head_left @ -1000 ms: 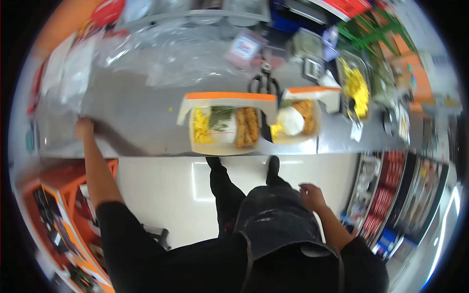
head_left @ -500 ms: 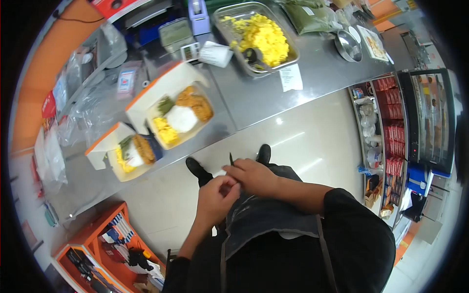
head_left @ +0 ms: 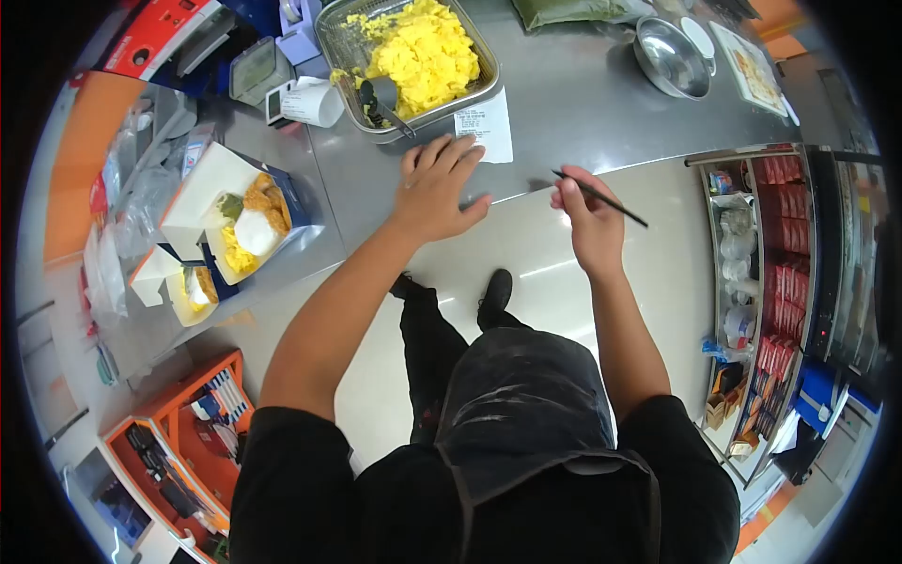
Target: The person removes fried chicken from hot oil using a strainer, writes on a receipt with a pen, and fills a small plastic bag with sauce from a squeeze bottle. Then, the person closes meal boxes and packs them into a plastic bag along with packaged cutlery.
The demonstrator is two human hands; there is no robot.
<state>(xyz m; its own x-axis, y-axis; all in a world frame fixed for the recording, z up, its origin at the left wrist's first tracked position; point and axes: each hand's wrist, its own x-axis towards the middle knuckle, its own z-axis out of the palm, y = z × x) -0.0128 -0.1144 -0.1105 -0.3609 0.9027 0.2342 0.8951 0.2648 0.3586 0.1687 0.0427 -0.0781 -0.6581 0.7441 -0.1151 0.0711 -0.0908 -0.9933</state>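
My right hand (head_left: 594, 226) grips a slim black pen (head_left: 620, 207) just off the counter's front edge, its tip pointing left. Fingers spread, my left hand (head_left: 437, 193) reaches over the steel counter, fingertips at the lower left edge of a printed paper slip (head_left: 496, 134). Behind that slip stands a metal tray (head_left: 490, 61) holding yellow scrambled egg (head_left: 427, 61) and a dark spoon (head_left: 379, 97). To the left are two open meal boxes: the larger box (head_left: 193, 193) holds rice, fried chicken and egg; the smaller box (head_left: 150, 273) is partly hidden by it.
A paper roll (head_left: 315, 103) lies left of the tray. Metal bowls (head_left: 672, 61) stand at the right, near a laminated sheet (head_left: 747, 70). An orange shelf unit (head_left: 183, 423) is at lower left; a rack with red packets (head_left: 780, 263) is at right.
My hands have come apart from in front of the apron and moved forward to the counter, the left to the slip, the right carrying the pen. The view has shifted right.
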